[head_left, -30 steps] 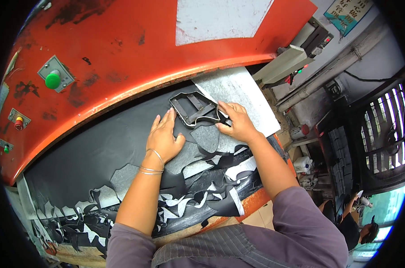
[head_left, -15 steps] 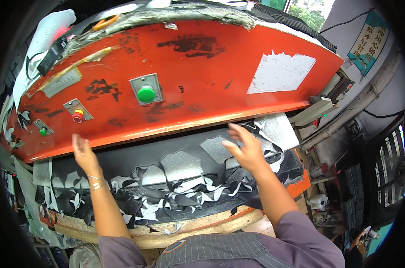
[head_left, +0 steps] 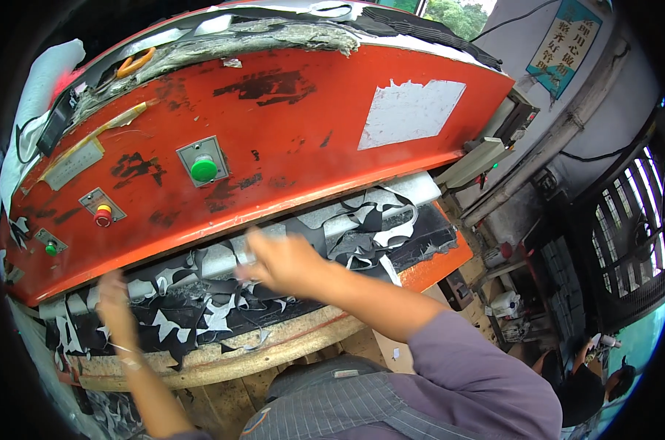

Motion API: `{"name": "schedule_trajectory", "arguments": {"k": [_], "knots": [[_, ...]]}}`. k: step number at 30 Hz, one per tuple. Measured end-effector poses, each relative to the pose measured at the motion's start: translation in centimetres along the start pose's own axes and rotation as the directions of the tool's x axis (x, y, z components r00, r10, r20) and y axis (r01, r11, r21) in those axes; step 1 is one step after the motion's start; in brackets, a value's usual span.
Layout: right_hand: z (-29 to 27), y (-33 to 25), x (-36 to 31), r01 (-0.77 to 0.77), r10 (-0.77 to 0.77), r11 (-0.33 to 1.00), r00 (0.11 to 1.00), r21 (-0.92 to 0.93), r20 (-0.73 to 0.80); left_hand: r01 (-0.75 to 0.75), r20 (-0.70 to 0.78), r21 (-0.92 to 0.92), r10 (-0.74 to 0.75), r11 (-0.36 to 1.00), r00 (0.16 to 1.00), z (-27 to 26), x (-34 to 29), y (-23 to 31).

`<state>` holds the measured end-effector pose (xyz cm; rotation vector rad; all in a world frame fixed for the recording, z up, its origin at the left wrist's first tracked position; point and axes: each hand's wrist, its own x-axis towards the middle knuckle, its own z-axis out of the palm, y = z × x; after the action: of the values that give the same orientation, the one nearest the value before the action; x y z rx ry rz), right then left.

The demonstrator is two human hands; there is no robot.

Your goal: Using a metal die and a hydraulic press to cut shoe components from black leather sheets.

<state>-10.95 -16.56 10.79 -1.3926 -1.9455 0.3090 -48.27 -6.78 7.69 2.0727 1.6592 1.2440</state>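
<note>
My left hand [head_left: 117, 306], smeared by motion, hangs over the left end of the work table in front of an orange-red machine panel [head_left: 303, 125]. Farther right, my right hand [head_left: 285, 264] reaches in close to the panel's lower edge; its fingers are blurred, so their grip does not show. Beneath the hands lies a thick pale board [head_left: 420, 188] that runs in under the panel. Black and white cut-out scraps [head_left: 216, 315] are heaped along it, several hanging over its front edge. Whether either hand touches a scrap cannot be made out.
On the panel are a large green push button [head_left: 203, 169], a red stop knob [head_left: 103, 215] and a small green button [head_left: 51, 248]. A worn wooden rail [head_left: 273, 350] edges the table nearest me. Orange-handled scissors [head_left: 136, 62] rest on top of the machine.
My right hand has swung left and nearer to me, while my left hand has dropped lower. Much less of the dark sheet shows on the board, and scraps lie differently. The view has shifted right.
</note>
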Motion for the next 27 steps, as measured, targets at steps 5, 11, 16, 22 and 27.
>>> {"name": "schedule_trajectory", "arguments": {"k": [5, 11, 16, 22, 27], "knots": [[1.1, -1.6, -15.2, 0.175, -0.120, 0.980, 0.900, -0.094, 0.419, -0.057, 0.516, -0.209, 0.160, 0.976, 0.841, 5.5, -18.7, 12.8], [3.4, 0.3, -17.9, 0.008, 0.060, 0.955, 0.974, -0.296, 0.219, -0.174, 0.439, -0.082, 0.192, 0.981, 0.877, 8.8, -20.7, 15.8], [1.7, 1.1, -15.6, -0.024, 0.113, 0.965, 0.935, -0.260, 0.336, -0.120, 0.471, -0.080, 0.144, 0.990, 0.870, 9.3, -19.0, 15.4], [-7.5, 10.7, -2.4, -0.233, 0.292, 0.956, 0.777, -0.176, 0.558, 0.250, 0.890, -0.109, -0.018, 0.962, 0.456, 9.3, -11.3, 15.2], [-10.5, 24.1, 7.1, -0.222, 0.434, 0.818, 0.844, -0.530, 0.316, 0.271, 0.785, -0.400, 0.174, 0.876, 0.594, 18.2, -1.9, 16.6]]}}
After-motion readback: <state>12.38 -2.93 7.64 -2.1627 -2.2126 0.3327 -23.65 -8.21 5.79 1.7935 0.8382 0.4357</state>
